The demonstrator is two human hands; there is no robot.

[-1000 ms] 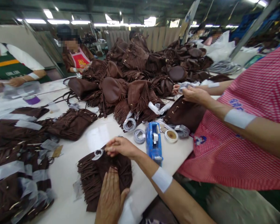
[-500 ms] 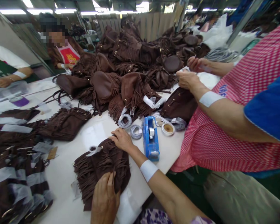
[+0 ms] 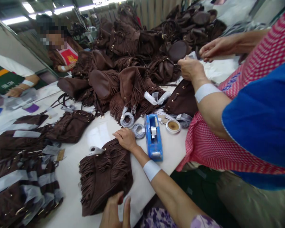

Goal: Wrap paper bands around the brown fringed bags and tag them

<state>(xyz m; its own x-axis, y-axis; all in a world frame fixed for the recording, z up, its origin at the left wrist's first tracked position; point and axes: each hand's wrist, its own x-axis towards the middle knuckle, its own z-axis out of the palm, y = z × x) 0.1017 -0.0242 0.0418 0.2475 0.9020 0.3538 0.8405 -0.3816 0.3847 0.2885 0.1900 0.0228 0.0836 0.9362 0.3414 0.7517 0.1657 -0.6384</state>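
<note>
A dark brown fringed bag lies flat on the white table in front of me, with a curl of white wrapping at its top edge. My right hand is closed on the bag's upper right corner, though the fingertips are partly hidden. Just below the bag's lower edge, my left hand has thumb and forefinger apart and nothing between them. To the right of my right hand stands a blue tape dispenser. Coiled grey cords lie just beyond that hand.
A heap of brown bags covers the table's far side. More wrapped bags lie at left. A co-worker in a checked apron stands close at right, hands raised. A tape roll sits by the dispenser. Others work at far left.
My left hand has let go of a fringe strand and drawn down off the bag. The bag's fringe lies flatter. My right hand stays at the corner. The co-worker's hands have moved apart.
</note>
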